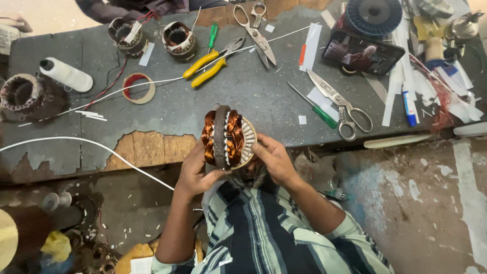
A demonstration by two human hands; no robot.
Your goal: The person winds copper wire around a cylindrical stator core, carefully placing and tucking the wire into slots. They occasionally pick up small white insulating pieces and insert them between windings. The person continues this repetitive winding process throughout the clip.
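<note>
Cluttered grey workbench (243,96) beyond the grip, both hands clamped on copper-wound motor stator (227,138): left hand (195,175) cups underneath, right hand (274,160) pinches its rim; likely heavy, rigid, windings fragile, so hold the steel core, yellow pliers (205,65) well apart.

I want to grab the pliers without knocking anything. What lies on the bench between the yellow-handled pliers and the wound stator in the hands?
In the head view, only bare grey bench top lies between the yellow-handled pliers and the stator; a thin white wire runs beside the pliers.
</note>
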